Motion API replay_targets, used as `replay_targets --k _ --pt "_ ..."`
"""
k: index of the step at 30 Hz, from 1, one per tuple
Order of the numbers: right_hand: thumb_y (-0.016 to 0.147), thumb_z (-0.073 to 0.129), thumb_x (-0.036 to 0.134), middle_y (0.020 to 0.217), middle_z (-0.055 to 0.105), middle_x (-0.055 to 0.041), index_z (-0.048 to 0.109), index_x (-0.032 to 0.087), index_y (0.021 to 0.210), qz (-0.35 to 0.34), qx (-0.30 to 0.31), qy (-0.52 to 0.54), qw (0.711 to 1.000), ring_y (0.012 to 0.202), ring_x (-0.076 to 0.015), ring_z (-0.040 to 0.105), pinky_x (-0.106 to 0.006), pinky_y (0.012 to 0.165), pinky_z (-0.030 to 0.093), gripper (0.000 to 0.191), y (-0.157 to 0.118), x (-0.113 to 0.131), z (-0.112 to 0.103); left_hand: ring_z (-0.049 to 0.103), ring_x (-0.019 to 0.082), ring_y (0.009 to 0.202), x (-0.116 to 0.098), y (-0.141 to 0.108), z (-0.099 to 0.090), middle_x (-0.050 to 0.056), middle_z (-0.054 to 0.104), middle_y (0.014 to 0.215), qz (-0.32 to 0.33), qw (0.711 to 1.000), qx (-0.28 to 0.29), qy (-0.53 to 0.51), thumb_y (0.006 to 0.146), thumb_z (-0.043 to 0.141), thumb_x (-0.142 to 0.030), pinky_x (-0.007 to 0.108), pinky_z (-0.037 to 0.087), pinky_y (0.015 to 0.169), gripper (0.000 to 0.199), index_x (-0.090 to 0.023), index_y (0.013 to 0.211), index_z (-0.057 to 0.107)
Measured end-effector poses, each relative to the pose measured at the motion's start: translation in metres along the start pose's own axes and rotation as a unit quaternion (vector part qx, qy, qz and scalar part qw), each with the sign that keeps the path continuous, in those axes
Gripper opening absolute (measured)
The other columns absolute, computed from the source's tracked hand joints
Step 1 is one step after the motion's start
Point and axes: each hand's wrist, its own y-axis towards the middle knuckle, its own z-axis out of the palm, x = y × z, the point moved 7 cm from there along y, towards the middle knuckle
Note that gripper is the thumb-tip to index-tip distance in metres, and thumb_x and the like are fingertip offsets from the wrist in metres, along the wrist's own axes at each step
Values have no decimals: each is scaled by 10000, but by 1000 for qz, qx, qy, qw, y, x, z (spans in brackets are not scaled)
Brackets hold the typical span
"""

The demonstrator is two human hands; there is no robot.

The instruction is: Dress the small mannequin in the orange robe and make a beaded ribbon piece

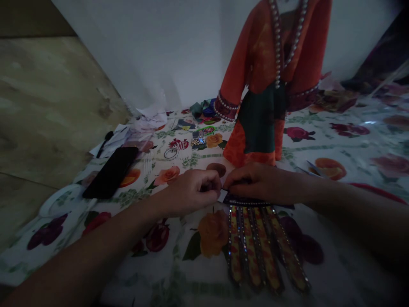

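Observation:
A beaded piece with several long yellow-and-red strips (pixel 254 247) lies on the flowered tablecloth, its dark top band toward my hands. My right hand (pixel 255 182) rests over that band with its fingers curled down at the left end. Close beside it, my left hand (pixel 194 192) is closed, thumb against curled fingers, at a small white piece (pixel 223 196) by the band's left corner. The fingertips of both hands nearly touch. Behind them stands an orange and green garment (pixel 260 102) with strings of pearls at its neck and cuffs.
A black phone (pixel 111 172) lies at the left, near papers (pixel 143 123) and dark glasses or a similar thin item. Small beads in packets (pixel 198 140) sit behind my hands. Scissors-like metal tips (pixel 315 169) lie at the right. A white wall rises behind.

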Motion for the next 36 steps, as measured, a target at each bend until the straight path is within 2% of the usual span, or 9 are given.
replay_targets --k 7,12,21,28,36 --pt "901 518 184 810 669 -3 698 179 893 17 -18 21 999 705 -131 562 -263 646 400 181 1 2 -2 434 78 551 0 -3 -8 -50 511 629 -8 996 11 -86 814 570 -244 187 326 501 78 -166 812 564" --pt "896 519 212 780 650 -3 687 172 847 14 -20 21 999 668 -122 533 -262 621 382 180 1 2 -3 431 67 578 -9 -5 -14 -48 515 662 36 992 18 -117 811 587 -206 177 334 525 54 -153 801 576" --pt "897 507 192 752 615 6 697 163 891 2 -23 29 999 673 -117 521 -242 620 390 192 2 -1 -3 410 54 594 -23 -15 -19 -59 488 697 106 983 59 -137 835 559 -145 162 325 527 34 -169 814 570" --pt "926 505 232 791 622 1 685 164 898 1 -18 7 1000 694 -119 531 -245 634 395 195 1 3 -2 405 62 583 -21 -10 -7 -60 469 706 81 987 74 -116 863 544 -186 179 329 516 59 -178 811 518" --pt "909 512 203 835 645 -6 702 183 999 -2 -10 5 1000 747 -141 579 -251 683 426 211 -1 5 -1 427 88 627 -18 -3 -6 -36 486 733 65 994 78 -47 869 528 -247 203 352 558 97 -175 803 525"
